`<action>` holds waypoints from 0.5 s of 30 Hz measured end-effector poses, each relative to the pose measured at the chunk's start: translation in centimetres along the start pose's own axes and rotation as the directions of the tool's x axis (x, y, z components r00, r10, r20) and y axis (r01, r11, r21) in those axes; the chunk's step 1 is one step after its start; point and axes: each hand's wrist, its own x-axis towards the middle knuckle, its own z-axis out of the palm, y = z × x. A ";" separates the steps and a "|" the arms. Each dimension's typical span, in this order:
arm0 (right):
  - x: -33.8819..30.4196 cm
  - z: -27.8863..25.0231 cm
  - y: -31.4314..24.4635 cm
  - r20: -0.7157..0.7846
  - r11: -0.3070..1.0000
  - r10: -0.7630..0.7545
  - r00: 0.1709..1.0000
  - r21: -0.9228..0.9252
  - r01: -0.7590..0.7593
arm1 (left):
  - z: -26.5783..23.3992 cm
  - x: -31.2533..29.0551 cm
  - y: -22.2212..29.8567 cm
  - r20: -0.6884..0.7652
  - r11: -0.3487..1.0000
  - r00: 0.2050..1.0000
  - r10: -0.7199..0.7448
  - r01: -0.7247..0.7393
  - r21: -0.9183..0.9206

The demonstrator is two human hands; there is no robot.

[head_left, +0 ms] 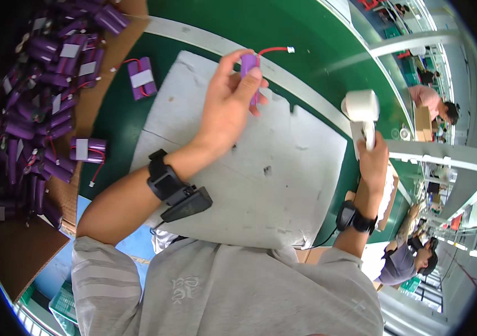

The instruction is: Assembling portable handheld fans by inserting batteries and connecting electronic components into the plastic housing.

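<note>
Two bare hands are at work above the green table point(118, 120). Closed around a slim purple battery pack point(248, 63), the left hand point(228, 103) keeps its thumb against the pack's near face with the fingers curled behind; a red wire point(272, 50) runs from the pack's top to a small white plug point(290, 50), out toward the table's far edge. The pack is in the air over the far part of a pale grey, scuffed mat point(300, 185).

Nearer the table's right edge, the right hand point(374, 162) is wrapped around the handle of a white handheld tool with a thick round head point(360, 105), raised off the mat's right side.

Toward the table's left edge lie two purple packs with white labels point(141, 78) point(88, 150), apart from each other, between the mat and an open brown cardboard box point(116, 47) heaped with similar packs.
</note>
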 end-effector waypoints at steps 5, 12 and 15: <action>-7.7 -1.4 0.4 0.042 0.975 0.213 0.976 -0.070 -0.210 | 0.0 -0.6 -0.2 0.090 1.000 0.996 0.020 -0.021 0.011; -10.4 -1.4 1.9 -0.166 0.967 -0.125 0.978 -0.240 0.083 | 0.6 -0.9 0.0 0.115 0.999 0.993 -0.026 0.022 0.032; -9.0 -2.3 -2.0 0.013 0.858 0.126 0.992 0.500 -0.116 | 0.3 -1.1 0.0 0.104 0.999 0.994 -0.027 0.023 0.039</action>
